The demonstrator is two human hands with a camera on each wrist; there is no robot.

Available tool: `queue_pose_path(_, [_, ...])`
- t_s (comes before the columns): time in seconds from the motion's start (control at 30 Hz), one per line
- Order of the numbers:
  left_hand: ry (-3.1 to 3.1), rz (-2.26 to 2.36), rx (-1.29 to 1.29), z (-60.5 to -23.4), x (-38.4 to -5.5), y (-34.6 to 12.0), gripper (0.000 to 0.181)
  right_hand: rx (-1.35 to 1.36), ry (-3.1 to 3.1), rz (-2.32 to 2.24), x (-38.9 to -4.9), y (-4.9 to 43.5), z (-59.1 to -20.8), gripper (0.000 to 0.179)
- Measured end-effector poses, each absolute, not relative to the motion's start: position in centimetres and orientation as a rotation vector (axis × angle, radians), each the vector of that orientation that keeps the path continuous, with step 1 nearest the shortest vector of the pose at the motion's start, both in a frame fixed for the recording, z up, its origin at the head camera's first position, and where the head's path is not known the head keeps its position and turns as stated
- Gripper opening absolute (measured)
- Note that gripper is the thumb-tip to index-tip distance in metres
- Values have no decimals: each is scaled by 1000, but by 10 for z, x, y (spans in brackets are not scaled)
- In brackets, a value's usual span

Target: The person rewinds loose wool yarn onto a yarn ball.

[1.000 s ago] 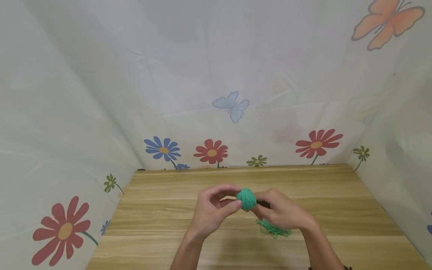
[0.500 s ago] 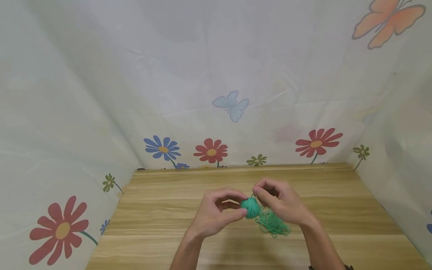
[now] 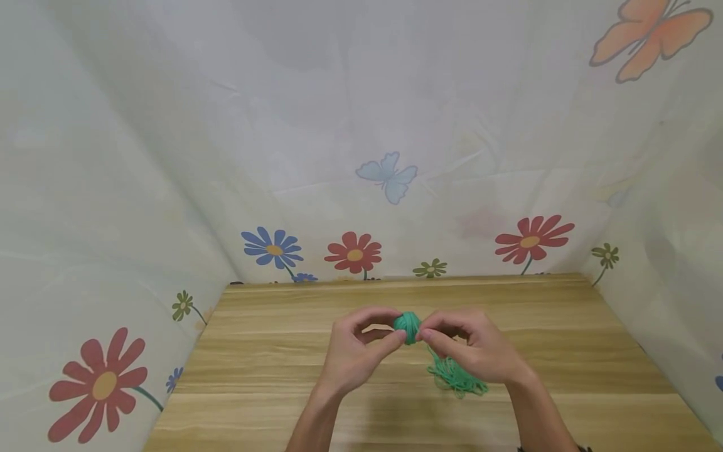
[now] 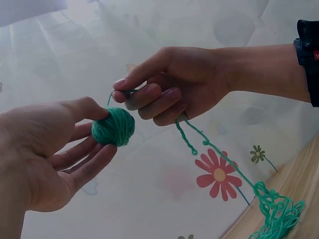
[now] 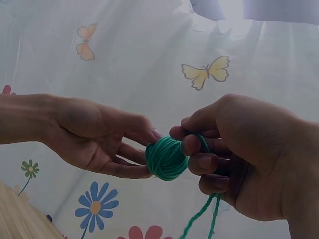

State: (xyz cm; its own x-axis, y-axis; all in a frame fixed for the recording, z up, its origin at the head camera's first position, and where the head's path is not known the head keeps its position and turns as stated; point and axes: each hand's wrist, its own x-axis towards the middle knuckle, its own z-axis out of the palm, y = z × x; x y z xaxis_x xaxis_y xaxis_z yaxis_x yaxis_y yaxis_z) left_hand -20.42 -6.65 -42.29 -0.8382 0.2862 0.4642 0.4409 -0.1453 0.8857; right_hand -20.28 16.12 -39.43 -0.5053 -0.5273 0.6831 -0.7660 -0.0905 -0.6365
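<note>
A small ball of green yarn [image 3: 407,328] is held above the table, between the thumb and fingers of my left hand [image 3: 356,351]. In the left wrist view the yarn ball [image 4: 114,127] shows many wound strands. My right hand [image 3: 474,345] is close beside it on the right. Its thumb and forefinger pinch the yarn strand, which runs from the ball across the curled fingers of the right hand [image 4: 169,89]. Below that hand the strand [image 4: 219,152] hangs down toward a loose heap of green yarn [image 3: 457,376] on the table.
The wood-grain table [image 3: 271,326] lies under both hands. A pale curtain [image 3: 305,125] printed with flowers and butterflies encloses it at the back and sides. A dark band with a camera [image 4: 310,55] is on the right wrist.
The right hand went from behind the ball up and over to its right, then in close against it. The ball dipped right, then came back up left and turned. The left hand keeps its hold.
</note>
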Motion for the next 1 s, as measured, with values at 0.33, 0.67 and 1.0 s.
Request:
queue_pose_path(0.33, [-1842,-2166,-826,-423,-206,-67,26,1543,-2002,1555,-195,155,-381,37])
queue_pose_path(0.67, [-1727,-2240,-923,-423,-206,-68,27,1574,-2103,1497,-192,153,-378,30])
queue_pose_path(1.0, [-1672,-2318,-1149,-422,-203,-69,28,1367,-2304,1543,-208,164,-404,29])
